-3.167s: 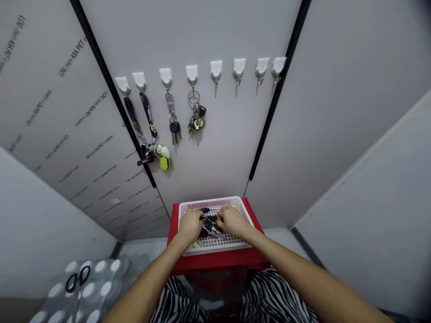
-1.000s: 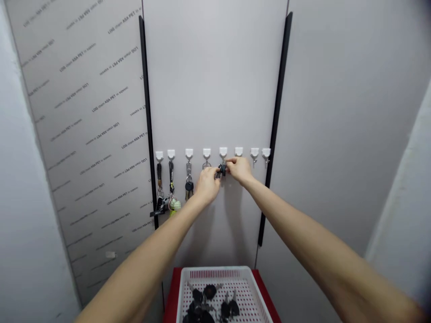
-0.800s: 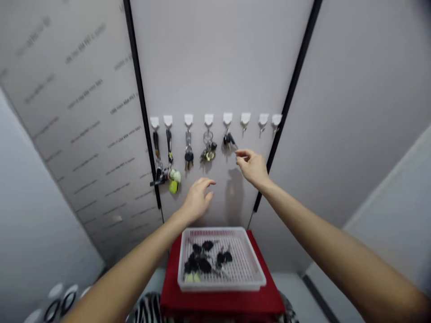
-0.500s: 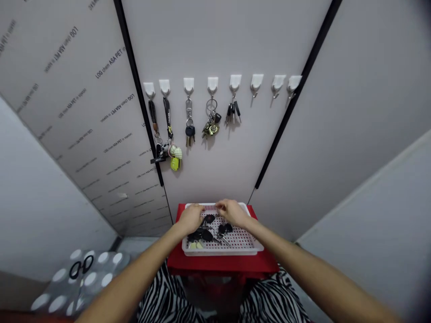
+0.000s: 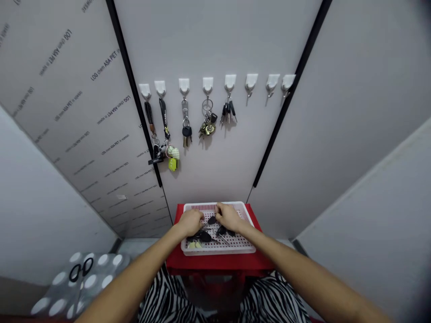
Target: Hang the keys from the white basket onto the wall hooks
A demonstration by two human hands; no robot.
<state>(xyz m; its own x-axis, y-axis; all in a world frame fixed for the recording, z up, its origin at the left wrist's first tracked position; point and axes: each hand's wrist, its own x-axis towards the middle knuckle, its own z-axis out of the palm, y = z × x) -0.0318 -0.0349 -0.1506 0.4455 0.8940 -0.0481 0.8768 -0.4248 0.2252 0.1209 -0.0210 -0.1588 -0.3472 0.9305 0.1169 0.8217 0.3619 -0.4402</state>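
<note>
A white perforated plastic basket point(image 5: 235, 246) holds several loose keys. My left hand point(image 5: 191, 222) is over its left side, fingers curled down among the dark keys point(image 5: 204, 236); what they grip, if anything, is hidden. Opposite it, my right hand point(image 5: 229, 217) has its fingers bent and pressed together, with something dark at the fingertips that I cannot make out. Between the hands is a black-headed key point(image 5: 212, 220). Below my right hand lies another key with a black head point(image 5: 222, 231). Pale yellow pieces point(image 5: 194, 245) rest in the near left corner.
The basket stands on a red stool point(image 5: 215, 264) before my knees. On the wall ahead is a row of white hooks point(image 5: 230, 81); bunches of keys point(image 5: 208, 128) hang from the left and middle ones. Scissors point(image 5: 81, 270) lie on wrapped bottles point(image 5: 90, 281) at the lower left.
My right hand has moved slightly down into the basket, closer to the keys, and its fingers have curled in. My left hand has dipped a little. The view has shifted slightly.
</note>
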